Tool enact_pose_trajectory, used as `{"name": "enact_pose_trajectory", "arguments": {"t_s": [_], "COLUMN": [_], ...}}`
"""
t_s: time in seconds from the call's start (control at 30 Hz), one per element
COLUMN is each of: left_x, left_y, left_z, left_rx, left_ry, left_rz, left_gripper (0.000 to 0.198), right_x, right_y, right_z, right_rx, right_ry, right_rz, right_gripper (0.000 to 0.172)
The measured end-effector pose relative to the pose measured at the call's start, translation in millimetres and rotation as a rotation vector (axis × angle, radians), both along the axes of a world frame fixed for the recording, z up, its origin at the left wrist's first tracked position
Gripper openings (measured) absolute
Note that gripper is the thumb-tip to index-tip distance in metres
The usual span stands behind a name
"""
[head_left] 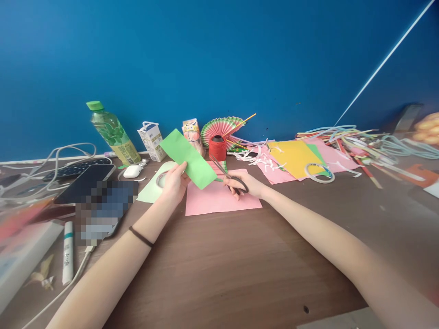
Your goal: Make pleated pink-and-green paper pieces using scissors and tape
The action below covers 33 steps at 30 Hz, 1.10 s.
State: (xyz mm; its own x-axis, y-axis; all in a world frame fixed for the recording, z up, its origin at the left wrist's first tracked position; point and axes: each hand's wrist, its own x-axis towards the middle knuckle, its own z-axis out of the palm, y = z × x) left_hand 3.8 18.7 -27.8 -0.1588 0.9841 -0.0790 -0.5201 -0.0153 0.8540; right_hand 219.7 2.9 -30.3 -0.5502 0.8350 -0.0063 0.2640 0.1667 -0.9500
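Observation:
A green paper strip (188, 157) is pinched in my left hand (176, 182), held slanting above the table. My right hand (243, 183) has its fingers in the handles of a pair of dark scissors (224, 170), whose blades point up and left, close by the strip's lower right end. A thin green sliver shows by my right fingers; whether they hold it I cannot tell. Beneath both hands lies a pink paper sheet (222, 203). Left of it, a roll of tape (160, 179) rests on a pale green sheet (146, 194), partly hidden by my left hand.
Against the blue wall stand a green-capped bottle (115, 132), a carton (151, 140), a red thread spool (217, 148) and a paper fan (221, 129). Coloured papers (291, 157) and sticks lie right. Phones (85, 183), cables and a marker (67, 253) lie left.

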Motion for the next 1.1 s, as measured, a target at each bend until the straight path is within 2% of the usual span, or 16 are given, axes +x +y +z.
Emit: {"name": "enact_pose_trajectory", "arguments": {"t_s": [0.07, 0.13, 0.23, 0.37, 0.47, 0.57, 0.7, 0.8, 0.97, 1.03, 1.1], "left_x": [-3.0, -6.5, -11.3, -17.7, -22.9, -27.0, -31.2, -35.1, -34.6, -29.9, -23.3], "left_y": [1.9, 4.1, 8.2, 13.9, 17.6, 19.9, 19.3, 16.2, 10.7, 8.5, 5.3], "left_z": [5.9, 11.0, 14.9, 15.1, 14.6, 13.3, 10.1, 9.2, 10.8, 10.1, 7.9], "left_rx": [-0.016, -0.062, -0.160, -0.219, -0.226, -0.234, -0.219, -0.203, -0.085, -0.048, 0.040], "left_ry": [-0.059, -0.113, -0.178, -0.189, -0.172, -0.113, 0.092, 0.255, 0.495, 0.676, 0.956], "left_rz": [0.080, 0.147, 0.201, 0.200, 0.198, 0.139, 0.066, 0.026, 0.036, 0.045, 0.048], "left_gripper": [0.002, 0.012, 0.022, 0.022, 0.014, 0.011, 0.011, 0.010, 0.002, 0.004, 0.006], "right_x": [1.4, 2.7, 5.8, 16.8, 30.9, 46.0, 59.0, 63.2, 71.8, 75.9, 77.3], "right_y": [1.4, 4.0, 10.4, 19.3, 23.9, 27.7, 31.1, 31.8, 31.9, 31.7, 31.1], "right_z": [1.4, 2.2, 3.3, 6.5, 8.2, 8.5, 10.3, 13.6, 20.5, 22.4, 22.8], "right_rx": [0.026, 0.081, 0.264, 0.539, 0.582, 0.573, 0.474, 0.411, 0.315, 0.296, 0.330], "right_ry": [0.004, 0.014, -0.039, -0.273, -0.439, -0.589, -0.799, -0.866, -0.941, -1.008, -1.100], "right_rz": [-0.030, -0.086, -0.173, -0.295, -0.330, -0.302, -0.278, -0.246, -0.233, -0.256, -0.304], "right_gripper": [0.035, 0.035, 0.033, 0.032, 0.030, 0.033, 0.034, 0.032, 0.048, 0.052, 0.048]}}
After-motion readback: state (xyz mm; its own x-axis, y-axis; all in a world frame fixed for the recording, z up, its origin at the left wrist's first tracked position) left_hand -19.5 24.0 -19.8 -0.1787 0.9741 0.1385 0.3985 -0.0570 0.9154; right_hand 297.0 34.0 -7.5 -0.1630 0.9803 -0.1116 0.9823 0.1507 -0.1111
